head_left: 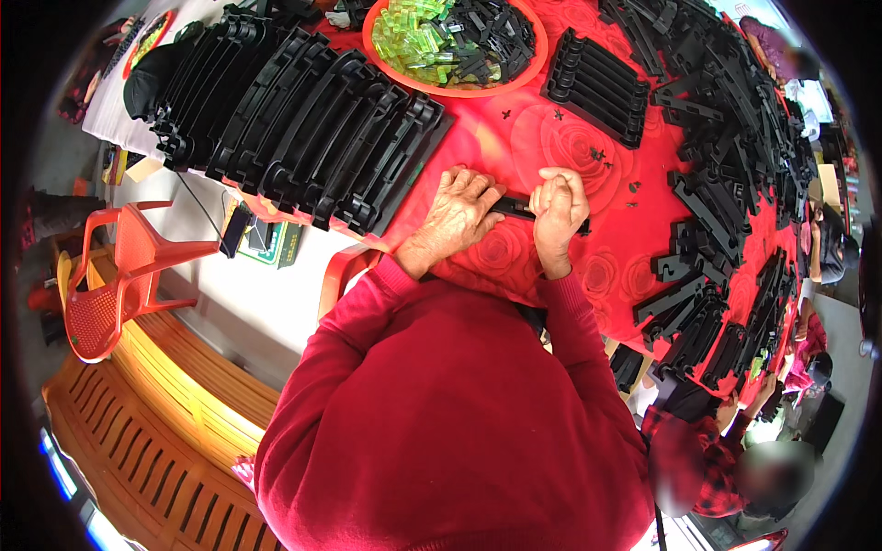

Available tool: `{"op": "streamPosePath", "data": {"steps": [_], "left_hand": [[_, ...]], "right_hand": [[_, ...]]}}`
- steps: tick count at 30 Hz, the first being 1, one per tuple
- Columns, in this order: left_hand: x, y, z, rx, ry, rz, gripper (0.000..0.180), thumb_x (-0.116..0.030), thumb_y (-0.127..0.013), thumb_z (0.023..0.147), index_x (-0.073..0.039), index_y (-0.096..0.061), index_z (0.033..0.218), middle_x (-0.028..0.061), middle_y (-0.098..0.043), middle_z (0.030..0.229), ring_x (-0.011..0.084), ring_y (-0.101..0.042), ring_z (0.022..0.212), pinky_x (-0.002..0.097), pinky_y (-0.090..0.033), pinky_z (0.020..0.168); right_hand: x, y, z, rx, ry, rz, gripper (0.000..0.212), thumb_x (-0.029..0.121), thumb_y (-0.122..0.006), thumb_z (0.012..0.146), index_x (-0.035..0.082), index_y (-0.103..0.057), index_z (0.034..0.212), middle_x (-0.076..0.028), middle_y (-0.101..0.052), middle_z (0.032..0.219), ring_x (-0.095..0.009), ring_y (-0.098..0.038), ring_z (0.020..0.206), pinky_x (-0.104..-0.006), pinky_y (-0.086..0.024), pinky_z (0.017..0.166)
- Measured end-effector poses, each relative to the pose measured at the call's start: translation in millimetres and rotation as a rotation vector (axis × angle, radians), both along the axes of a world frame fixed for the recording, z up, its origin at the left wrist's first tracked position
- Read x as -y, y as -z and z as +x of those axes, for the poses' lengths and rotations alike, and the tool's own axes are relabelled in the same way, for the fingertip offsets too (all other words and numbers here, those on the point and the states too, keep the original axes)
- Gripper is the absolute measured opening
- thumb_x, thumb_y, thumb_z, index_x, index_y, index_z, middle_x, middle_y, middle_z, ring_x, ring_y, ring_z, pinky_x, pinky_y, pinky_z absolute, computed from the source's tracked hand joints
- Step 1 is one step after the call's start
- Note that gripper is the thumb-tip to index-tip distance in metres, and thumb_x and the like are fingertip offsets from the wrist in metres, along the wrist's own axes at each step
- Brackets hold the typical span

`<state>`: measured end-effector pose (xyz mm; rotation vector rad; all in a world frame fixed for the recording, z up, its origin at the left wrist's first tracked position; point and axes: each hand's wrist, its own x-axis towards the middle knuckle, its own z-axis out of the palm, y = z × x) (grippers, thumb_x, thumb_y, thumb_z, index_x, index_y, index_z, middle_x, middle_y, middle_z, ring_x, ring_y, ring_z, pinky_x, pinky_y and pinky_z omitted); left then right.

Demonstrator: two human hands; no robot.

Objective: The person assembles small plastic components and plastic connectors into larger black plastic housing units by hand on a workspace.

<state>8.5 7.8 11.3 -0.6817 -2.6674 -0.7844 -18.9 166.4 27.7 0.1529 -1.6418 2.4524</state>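
A narrow black plastic bar point(517, 208) lies on the red rose-patterned tablecloth point(496, 253) between my hands. My left hand point(464, 207) is closed on its left end, thumb and fingertips pressed against it. Over the right end, my right hand point(559, 213) is curled with its fingers bent in; what its fingertips hold, if anything, is hidden. A short dark end of the bar shows past the right hand. Several tiny black pieces point(599, 156) lie scattered on the cloth beyond my right hand.
Rows of long black plastic parts point(303, 119) stand at the left. A red-rimmed basin point(544, 46) holds yellow-green and black pieces. A ribbed black stack point(597, 87) is behind my right hand; loose black parts point(726, 147) are heaped right. Co-workers sit along the right side.
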Motion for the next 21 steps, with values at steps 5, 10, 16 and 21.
{"op": "streamPosePath", "data": {"steps": [5,10,16,21], "left_hand": [[0.1,-1.4,1.0,-0.001,0.005,-0.011,0.043,-0.031,-0.068,0.076,-0.011,-0.059,0.113,0.0076,-0.056,0.109,0.0319,-0.049,0.105,0.0447,-0.037,0.09],[-1.6,1.7,-0.1,-0.029,-0.005,-0.009,0.042,-0.031,-0.067,0.076,-0.009,-0.059,0.111,0.0087,-0.057,0.107,0.0313,-0.049,0.104,0.0439,-0.036,0.091],[0.5,2.6,-0.1,-0.026,0.015,-0.009,0.04,-0.03,-0.066,0.077,-0.006,-0.059,0.109,0.0093,-0.056,0.107,0.0301,-0.049,0.104,0.0436,-0.035,0.092],[1.9,3.8,1.4,-0.043,0.009,-0.015,0.044,-0.032,-0.066,0.078,-0.009,-0.058,0.114,0.0096,-0.057,0.108,0.031,-0.049,0.104,0.0448,-0.036,0.092]], "right_hand": [[0.5,3.4,3.2,-0.02,-0.018,-0.01,0.017,0.005,-0.038,0.092,-0.001,-0.054,0.089,0.002,-0.037,0.054,-0.005,-0.031,0.043,-0.0227,-0.03,0.042],[1.7,-2.1,0.2,-0.006,-0.007,0.107,0.018,0.009,-0.039,0.094,-0.002,-0.054,0.092,0.003,-0.033,0.053,-0.006,-0.029,0.042,-0.0229,-0.029,0.04],[-33.2,-44.0,-7.5,0.049,0.172,0.154,0.015,0.013,-0.047,0.092,0.003,-0.057,0.091,0.004,-0.037,0.057,-0.004,-0.033,0.046,-0.0217,-0.027,0.041],[-71.0,-19.2,-38.2,0.103,0.237,0.872,0.012,0.011,-0.066,0.08,0.001,-0.062,0.083,0.003,-0.048,0.057,-0.004,-0.04,0.05,-0.023,-0.031,0.045]]}}
